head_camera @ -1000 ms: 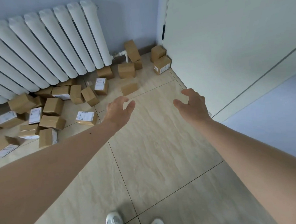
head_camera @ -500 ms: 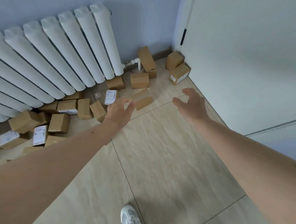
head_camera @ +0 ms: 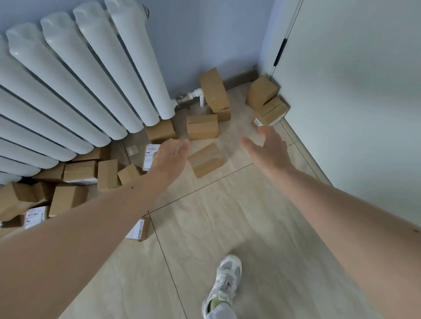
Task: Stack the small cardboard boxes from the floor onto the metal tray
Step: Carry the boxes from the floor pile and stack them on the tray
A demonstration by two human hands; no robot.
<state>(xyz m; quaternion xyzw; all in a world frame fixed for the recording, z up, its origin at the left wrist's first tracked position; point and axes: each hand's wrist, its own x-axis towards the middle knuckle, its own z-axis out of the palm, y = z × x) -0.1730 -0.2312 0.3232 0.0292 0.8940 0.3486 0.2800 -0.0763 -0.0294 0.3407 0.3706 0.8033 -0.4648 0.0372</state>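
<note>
Several small brown cardboard boxes lie scattered on the tiled floor under the radiator and in the corner. One box (head_camera: pixel 206 159) lies on the floor between my two outstretched hands. My left hand (head_camera: pixel 169 156) reaches out just left of it, fingers relaxed and holding nothing. To the right of that box my right hand (head_camera: pixel 268 146) is spread with an empty palm. Another box (head_camera: pixel 202 126) sits just beyond, and a taller one (head_camera: pixel 214 89) leans against the pipe. Two boxes (head_camera: pixel 266 100) are stacked in the corner by the door. No metal tray is in view.
A white radiator (head_camera: pixel 66 81) fills the upper left, with a pipe valve (head_camera: pixel 190 97) at its end. A white door (head_camera: pixel 359 90) closes the right side. More boxes (head_camera: pixel 81 171) crowd the floor at left. My shoe (head_camera: pixel 225 280) steps on the tiles below.
I have stepped closer to the corner; the boxes and radiator look larger and nearer. Both hands stay stretched out and empty, now either side of the lone box.
</note>
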